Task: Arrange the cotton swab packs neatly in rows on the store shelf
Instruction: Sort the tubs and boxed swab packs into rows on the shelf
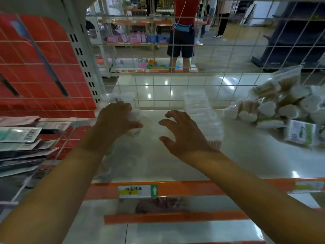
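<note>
My left hand [114, 118] grips a clear cotton swab pack [134, 120] at the shelf's back left, beside more clear packs [121, 97] against the wire grid. My right hand [182, 132] hovers over the bare white shelf [158, 155] with fingers spread and curled, holding nothing. Just right of it, a row of flat clear swab packs [202, 113] runs from the grid toward me. A loose heap of round-ended swab packs [281, 104] lies at the right, with a green-labelled pack [302, 132] in front of it.
A white wire grid [175, 88] closes the shelf's back; a person stands in the aisle behind it. An orange price rail [175, 189] lines the front edge. Flat carded packets [21, 138] lie in a wire basket at left, before a red panel.
</note>
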Available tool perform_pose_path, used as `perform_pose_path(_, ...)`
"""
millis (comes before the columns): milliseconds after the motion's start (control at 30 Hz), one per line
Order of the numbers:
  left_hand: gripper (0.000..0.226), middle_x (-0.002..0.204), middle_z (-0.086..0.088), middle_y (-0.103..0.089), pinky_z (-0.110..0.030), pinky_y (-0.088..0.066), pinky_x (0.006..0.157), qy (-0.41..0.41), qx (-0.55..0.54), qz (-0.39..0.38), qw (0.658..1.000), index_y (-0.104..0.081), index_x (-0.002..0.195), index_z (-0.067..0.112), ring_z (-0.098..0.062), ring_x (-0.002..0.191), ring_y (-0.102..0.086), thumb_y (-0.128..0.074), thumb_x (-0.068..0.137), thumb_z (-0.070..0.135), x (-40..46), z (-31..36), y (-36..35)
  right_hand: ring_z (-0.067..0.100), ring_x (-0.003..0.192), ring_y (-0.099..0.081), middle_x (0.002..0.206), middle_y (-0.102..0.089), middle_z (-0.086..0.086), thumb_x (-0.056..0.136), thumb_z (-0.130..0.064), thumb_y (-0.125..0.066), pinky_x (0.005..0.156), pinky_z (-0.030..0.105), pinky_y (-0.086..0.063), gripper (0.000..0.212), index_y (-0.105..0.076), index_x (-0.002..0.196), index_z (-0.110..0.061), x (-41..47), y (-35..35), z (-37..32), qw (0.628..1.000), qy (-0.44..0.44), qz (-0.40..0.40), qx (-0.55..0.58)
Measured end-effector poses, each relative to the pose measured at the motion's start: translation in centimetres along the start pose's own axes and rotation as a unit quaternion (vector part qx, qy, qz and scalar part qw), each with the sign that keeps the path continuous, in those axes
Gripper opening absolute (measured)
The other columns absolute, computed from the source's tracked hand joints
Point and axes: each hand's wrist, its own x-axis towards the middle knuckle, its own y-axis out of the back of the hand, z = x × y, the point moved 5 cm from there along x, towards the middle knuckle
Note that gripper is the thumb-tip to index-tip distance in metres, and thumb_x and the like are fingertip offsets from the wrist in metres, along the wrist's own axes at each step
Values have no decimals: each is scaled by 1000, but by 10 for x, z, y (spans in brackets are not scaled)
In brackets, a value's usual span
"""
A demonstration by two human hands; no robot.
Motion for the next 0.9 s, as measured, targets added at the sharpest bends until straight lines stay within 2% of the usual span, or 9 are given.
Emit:
perform_pose_path(100, 66, 119, -13, -58, -35, -46, 91, -20, 29, 13, 999, -55, 116, 6, -26, 103, -58, -70, 72, 52, 2, -7, -4, 16, 131, -25, 141, -35, -2, 91, -32, -53, 103, 29, -22, 46, -46, 134, -19, 6, -7, -10, 1000, -2, 0, 2)
perform_pose_path(167, 64, 114, -12, -60, -39, -49, 90, -44, 29, 34, 998, -57, 111, 6, -26, 100, -59, -64, 74, 58, 6, -14, -10, 24, 128, -35, 135, -43, 4, 87, -31, -57, 101, 35, -29, 43, -53, 127, -14, 8, -12, -15, 1000, 2, 20, 5)
perform_pose_path(267, 80, 111, -11, -59, -40, -48, 91, -78, 59, 18, 995, -56, 107, 10, -25, 103, -57, -21, 73, 73, 19, -28, -34, 33, 120, -45, 126, -52, 13, 81, -23, -64, 95, 42, -39, 41, -60, 118, -7, 9, -19, -17, 999, 6, 37, 23)
perform_pose_path(300, 81, 112, -10, -57, -39, -47, 91, -72, 52, 17, 996, -54, 108, 10, -25, 105, -56, -20, 72, 73, 22, -31, -38, 31, 122, -43, 128, -51, 13, 82, -23, -64, 96, 42, -38, 41, -59, 120, -8, 9, -21, -18, 999, 5, 33, 19)
perform_pose_path(433, 64, 128, -11, -49, -41, -41, 99, -60, 85, 22, 994, -49, 122, 13, -27, 119, -44, -41, 82, 62, 23, -23, -33, 30, 122, -42, 128, -50, 12, 82, -23, -65, 97, 41, -37, 41, -59, 120, -8, 10, -23, -17, 999, 14, 46, 13)
perform_pose_path(533, 67, 135, -12, -44, -41, -35, 102, -42, 92, 25, 995, -46, 128, 13, -29, 126, -39, -59, 79, 56, 26, -24, -34, 27, 125, -39, 131, -48, 9, 84, -24, -63, 100, 38, -34, 41, -58, 122, -10, 10, -25, -15, 999, 3, 34, 13)
perform_pose_path(667, 61, 130, -11, -48, -43, -37, 99, -47, 95, 49, 993, -51, 124, 13, -29, 123, -42, -61, 80, 54, 25, -27, -33, 35, 113, -51, 118, -57, 14, 77, -24, -64, 91, 44, -42, 38, -64, 110, -7, 8, -27, -13, 998, 12, 60, 15)
perform_pose_path(833, 39, 120, -4, -55, -35, -46, 90, -77, 113, 25, 990, -53, 119, 13, -22, 110, -53, -42, 91, 38, 28, -29, -31, 37, 108, -54, 115, -59, 16, 74, -22, -67, 87, 47, -45, 37, -66, 108, -6, 5, -33, -10, 997, 11, 70, 18)
perform_pose_path(900, 35, 116, -5, -55, -34, -45, 84, -43, 132, -3, 990, -55, 114, 11, -25, 107, -53, -49, 90, 35, 30, -31, -30, 37, 105, -56, 112, -60, 17, 73, -23, -65, 84, 48, -47, 37, -67, 105, -5, 4, -34, -10, 997, 11, 77, 17)
